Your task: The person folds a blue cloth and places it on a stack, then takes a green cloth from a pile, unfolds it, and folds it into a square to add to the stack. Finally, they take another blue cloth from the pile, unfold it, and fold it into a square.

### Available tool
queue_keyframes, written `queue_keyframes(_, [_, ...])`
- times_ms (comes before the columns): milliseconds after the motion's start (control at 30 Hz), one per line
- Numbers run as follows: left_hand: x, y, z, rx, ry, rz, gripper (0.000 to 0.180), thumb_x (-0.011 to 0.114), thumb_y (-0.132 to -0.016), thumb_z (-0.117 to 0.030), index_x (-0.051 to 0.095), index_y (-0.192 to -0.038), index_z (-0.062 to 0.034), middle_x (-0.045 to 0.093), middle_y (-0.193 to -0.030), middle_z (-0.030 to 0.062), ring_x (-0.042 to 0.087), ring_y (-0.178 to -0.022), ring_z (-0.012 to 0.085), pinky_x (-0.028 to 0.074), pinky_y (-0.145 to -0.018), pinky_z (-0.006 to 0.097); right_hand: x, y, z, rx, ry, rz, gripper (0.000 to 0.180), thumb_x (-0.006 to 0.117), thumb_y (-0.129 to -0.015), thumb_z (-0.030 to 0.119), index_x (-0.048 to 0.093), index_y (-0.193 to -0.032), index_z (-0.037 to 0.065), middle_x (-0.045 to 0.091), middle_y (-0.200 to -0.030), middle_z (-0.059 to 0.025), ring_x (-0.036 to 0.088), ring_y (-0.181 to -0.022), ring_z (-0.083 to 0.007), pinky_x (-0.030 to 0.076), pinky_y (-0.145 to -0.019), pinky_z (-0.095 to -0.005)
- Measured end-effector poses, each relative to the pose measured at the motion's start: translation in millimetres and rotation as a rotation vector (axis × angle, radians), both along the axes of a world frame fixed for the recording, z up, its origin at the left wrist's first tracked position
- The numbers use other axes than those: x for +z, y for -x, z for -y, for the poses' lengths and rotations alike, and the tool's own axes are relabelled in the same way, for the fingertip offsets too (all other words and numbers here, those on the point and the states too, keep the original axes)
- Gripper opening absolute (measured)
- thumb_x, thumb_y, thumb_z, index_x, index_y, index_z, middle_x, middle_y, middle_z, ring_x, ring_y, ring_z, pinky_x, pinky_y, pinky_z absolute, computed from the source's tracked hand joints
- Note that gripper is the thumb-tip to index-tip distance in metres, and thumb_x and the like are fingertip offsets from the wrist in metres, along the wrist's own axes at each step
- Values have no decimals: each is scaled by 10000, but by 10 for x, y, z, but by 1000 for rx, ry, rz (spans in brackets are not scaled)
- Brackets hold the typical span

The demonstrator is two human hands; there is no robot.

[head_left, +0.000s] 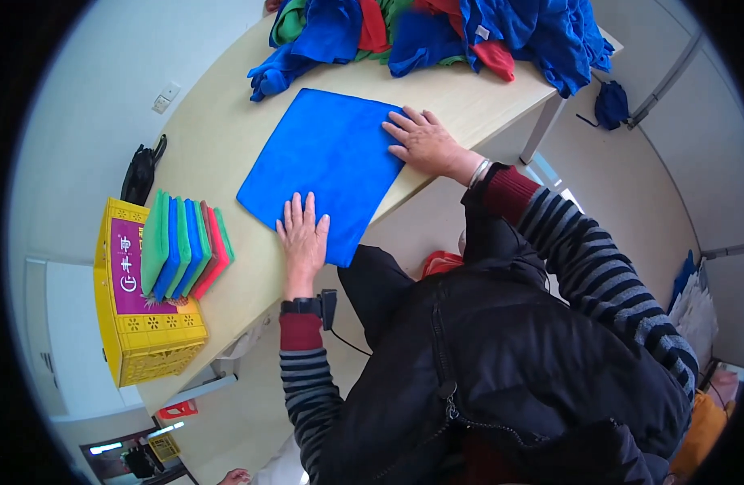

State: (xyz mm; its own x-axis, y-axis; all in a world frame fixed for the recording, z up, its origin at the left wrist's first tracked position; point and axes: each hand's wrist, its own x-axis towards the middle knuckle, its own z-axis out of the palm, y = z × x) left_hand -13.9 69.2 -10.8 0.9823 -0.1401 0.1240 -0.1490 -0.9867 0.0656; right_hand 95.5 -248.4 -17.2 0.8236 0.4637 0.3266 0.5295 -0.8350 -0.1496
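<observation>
A blue cloth [327,158] lies spread flat on the pale wooden table, its near corner reaching over the edge toward my lap. My left hand [304,234] rests on its near left part, fingers stretched out. At its right edge my right hand [424,141] lies with spread fingers pressed on the fabric. Neither hand grips anything. To the left, several folded cloths [186,246] in green, blue and red stand in a row against a yellow crate.
A heap of loose blue, red and green cloths [436,36] covers the table's far end. The yellow plastic crate [158,347] sits at the table's left, with a black bag [143,171] behind it. A red stool [178,409] is on the floor, lower left.
</observation>
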Motion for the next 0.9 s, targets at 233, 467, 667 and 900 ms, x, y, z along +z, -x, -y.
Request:
queue_keyframes(233, [208,-173,-378,24,-141,-20,625,426,-1038,-449,307,-1566,-136,267,-1626,153,211,-1507,350,134,-1200,591,307,510,18,-13,56,-123,554,511,-1000,390,475,-1465,93,442,-1511,-136,352,-1426,-337,228,-1198,-505])
queue_keyframes(467, [-86,133,-3,-28,96,32,640,433,-1037,-452,308,-1559,-105,280,-1616,161,240,-1496,352,165,-1206,550,441,774,-462,177,96,-38,582,521,-990,443,479,-1463,107,434,-1522,-135,354,-1431,-342,228,-1190,-529])
queue_keyframes(667, [49,431,118,-40,-5,65,686,531,-989,-453,346,-1538,-86,301,-1602,180,260,-1485,367,192,-1207,534,36,674,-568,290,8,-16,615,491,-1001,501,446,-1487,126,403,-1555,-115,311,-1469,-330,203,-1205,-535])
queue_keyframes(900, [164,737,-57,-89,-10,57,691,665,-921,-301,379,-1530,-144,316,-1604,137,288,-1477,337,235,-1191,533,142,412,68,273,76,-31,647,510,-990,532,442,-1492,129,395,-1566,-101,301,-1481,-311,211,-1216,-495])
